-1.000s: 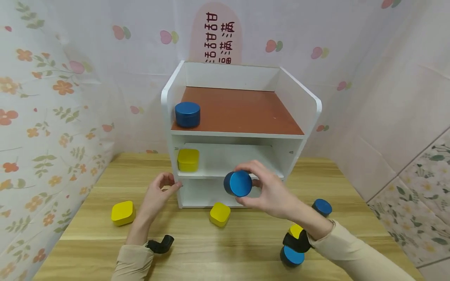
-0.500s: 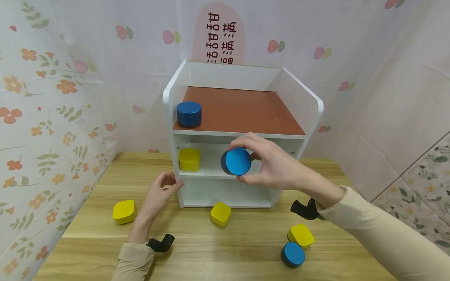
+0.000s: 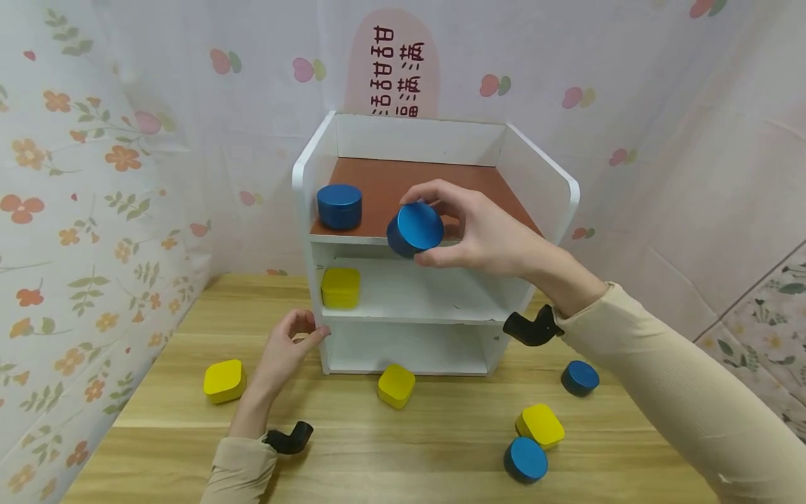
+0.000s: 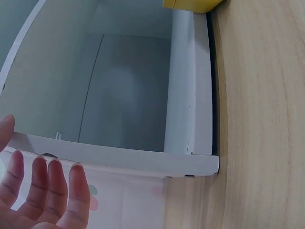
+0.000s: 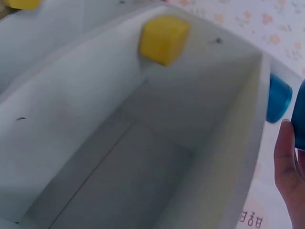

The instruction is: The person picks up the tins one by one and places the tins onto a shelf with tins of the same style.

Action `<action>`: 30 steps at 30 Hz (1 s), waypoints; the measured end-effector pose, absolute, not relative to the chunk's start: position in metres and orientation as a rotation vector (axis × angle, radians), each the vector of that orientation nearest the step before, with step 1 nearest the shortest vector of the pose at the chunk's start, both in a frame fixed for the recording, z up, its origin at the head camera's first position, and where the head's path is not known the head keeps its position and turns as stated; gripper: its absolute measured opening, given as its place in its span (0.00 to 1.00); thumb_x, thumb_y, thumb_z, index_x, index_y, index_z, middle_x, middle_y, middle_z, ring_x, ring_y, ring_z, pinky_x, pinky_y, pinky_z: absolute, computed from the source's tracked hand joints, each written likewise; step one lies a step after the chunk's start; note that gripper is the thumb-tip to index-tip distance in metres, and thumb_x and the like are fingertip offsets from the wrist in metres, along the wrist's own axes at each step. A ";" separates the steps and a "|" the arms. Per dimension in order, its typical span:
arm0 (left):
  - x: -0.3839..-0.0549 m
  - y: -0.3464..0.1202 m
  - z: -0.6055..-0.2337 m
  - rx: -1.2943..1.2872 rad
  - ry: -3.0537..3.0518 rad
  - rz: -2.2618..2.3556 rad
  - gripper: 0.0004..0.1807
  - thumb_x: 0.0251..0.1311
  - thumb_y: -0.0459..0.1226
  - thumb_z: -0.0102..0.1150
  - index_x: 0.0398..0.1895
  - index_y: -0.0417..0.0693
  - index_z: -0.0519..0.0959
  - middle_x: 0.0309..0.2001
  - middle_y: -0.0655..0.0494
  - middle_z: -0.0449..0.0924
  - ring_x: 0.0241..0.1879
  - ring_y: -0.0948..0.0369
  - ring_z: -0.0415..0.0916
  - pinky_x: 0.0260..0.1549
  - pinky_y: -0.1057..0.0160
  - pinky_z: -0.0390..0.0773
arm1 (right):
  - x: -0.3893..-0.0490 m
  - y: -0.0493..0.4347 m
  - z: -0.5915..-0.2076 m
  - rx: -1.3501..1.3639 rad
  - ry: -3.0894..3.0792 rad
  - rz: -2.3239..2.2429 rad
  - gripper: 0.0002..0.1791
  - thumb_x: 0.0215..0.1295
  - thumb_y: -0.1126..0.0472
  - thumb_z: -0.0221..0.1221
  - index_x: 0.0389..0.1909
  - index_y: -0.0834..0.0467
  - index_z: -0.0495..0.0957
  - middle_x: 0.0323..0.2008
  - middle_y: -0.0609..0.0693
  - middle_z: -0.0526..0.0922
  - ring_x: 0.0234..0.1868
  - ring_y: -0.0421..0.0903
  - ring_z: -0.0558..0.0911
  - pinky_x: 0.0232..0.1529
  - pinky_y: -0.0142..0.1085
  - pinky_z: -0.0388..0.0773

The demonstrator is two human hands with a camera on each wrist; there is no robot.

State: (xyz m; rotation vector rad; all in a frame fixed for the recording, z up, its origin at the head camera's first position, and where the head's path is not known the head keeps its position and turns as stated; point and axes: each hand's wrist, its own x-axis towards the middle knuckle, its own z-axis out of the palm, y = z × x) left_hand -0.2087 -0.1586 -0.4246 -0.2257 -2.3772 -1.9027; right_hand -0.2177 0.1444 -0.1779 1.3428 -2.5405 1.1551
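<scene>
My right hand (image 3: pixel 488 227) holds a blue round tin (image 3: pixel 417 227) between thumb and fingers, tilted, in front of the top board's edge of a white shelf unit (image 3: pixel 403 350). At the unit's left side panel, my left hand (image 3: pixel 280 357) has its thumb on one side of the edge and its fingers on the other; the left wrist view shows these fingers (image 4: pixel 52 191) along the outside. A second blue tin (image 3: pixel 340 208) stands at the left of the brown top. Below it, on the middle shelf, sits a yellow square tin (image 3: pixel 341 288).
Yellow tins lie on the wooden table (image 3: pixel 327 469): one left (image 3: pixel 224 381), one before the unit (image 3: pixel 396 386), one right (image 3: pixel 540 425). Two blue tins, one nearer (image 3: pixel 525 460) and one farther (image 3: pixel 580 378), lie at the right. Patterned cloth (image 3: pixel 252 140) hangs behind.
My right hand has raised the blue tin from the bottom compartment's height, past the middle shelf, to the top board's edge. My left hand has stayed at the side panel.
</scene>
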 end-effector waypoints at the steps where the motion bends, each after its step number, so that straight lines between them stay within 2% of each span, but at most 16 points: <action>1: -0.209 -0.159 -0.425 -0.221 -2.377 -1.904 0.20 0.63 0.42 0.64 0.48 0.40 0.70 0.47 0.47 0.72 0.50 0.54 0.69 0.47 0.61 0.71 | -0.220 0.143 -0.176 1.335 -2.542 1.170 0.33 0.53 0.67 0.71 0.61 0.58 0.69 0.56 0.48 0.73 0.54 0.48 0.73 0.55 0.42 0.75; 8: -0.209 -0.159 -0.426 -0.194 -2.391 -1.887 0.21 0.62 0.45 0.65 0.49 0.41 0.70 0.48 0.47 0.73 0.50 0.55 0.69 0.49 0.59 0.71 | -0.236 0.141 -0.163 1.264 -2.602 1.128 0.32 0.54 0.64 0.71 0.60 0.57 0.70 0.54 0.52 0.74 0.51 0.51 0.77 0.56 0.46 0.74; 14: -0.209 -0.159 -0.426 -0.192 -2.396 -1.881 0.22 0.62 0.45 0.65 0.49 0.41 0.70 0.48 0.47 0.73 0.50 0.55 0.69 0.49 0.58 0.71 | -0.247 0.141 -0.160 1.168 -2.678 1.173 0.31 0.56 0.61 0.70 0.61 0.54 0.71 0.55 0.52 0.73 0.53 0.50 0.77 0.59 0.47 0.71; 18: -0.209 -0.159 -0.426 -0.198 -2.399 -1.880 0.22 0.63 0.45 0.65 0.49 0.41 0.70 0.48 0.47 0.72 0.50 0.54 0.69 0.48 0.61 0.72 | -0.251 0.138 -0.160 1.119 -2.719 1.174 0.31 0.57 0.60 0.69 0.62 0.53 0.71 0.58 0.52 0.72 0.54 0.51 0.76 0.59 0.46 0.70; 23: -0.208 -0.159 -0.425 -0.205 -2.402 -1.880 0.22 0.63 0.45 0.64 0.50 0.41 0.69 0.48 0.47 0.72 0.50 0.54 0.69 0.49 0.59 0.71 | -0.256 0.134 -0.161 1.093 -2.765 1.139 0.31 0.58 0.58 0.69 0.63 0.53 0.71 0.59 0.52 0.72 0.55 0.50 0.75 0.58 0.43 0.71; 30: -0.208 -0.158 -0.425 -0.215 -2.389 -1.886 0.21 0.63 0.44 0.65 0.49 0.41 0.70 0.47 0.47 0.72 0.50 0.54 0.69 0.48 0.60 0.72 | -0.260 0.126 -0.161 1.035 -2.854 1.078 0.32 0.59 0.54 0.69 0.65 0.51 0.70 0.56 0.50 0.73 0.54 0.49 0.74 0.54 0.41 0.73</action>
